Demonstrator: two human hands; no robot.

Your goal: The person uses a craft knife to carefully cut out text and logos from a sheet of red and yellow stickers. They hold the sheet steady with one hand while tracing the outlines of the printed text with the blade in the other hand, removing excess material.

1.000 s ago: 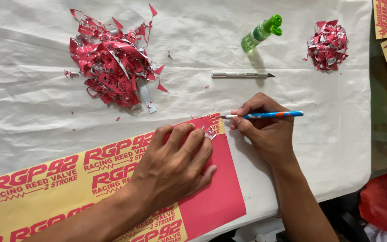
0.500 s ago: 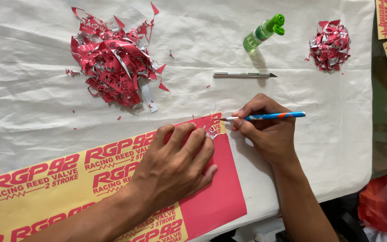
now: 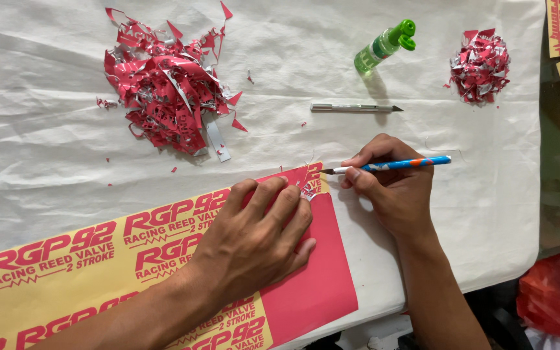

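Left hand flat, pinning sticker sheet; right hand pinches craft knife at sheet's top corner, weeding.

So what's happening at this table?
A person is working on a red and yellow sticker sheet spread over a white cloth. The left hand presses flat on the sheet, while the right hand holds a blue craft knife like a pen, its tip at the sheet's top edge. Two heaps of red scraps, a silver knife and a green spray bottle lie beyond.
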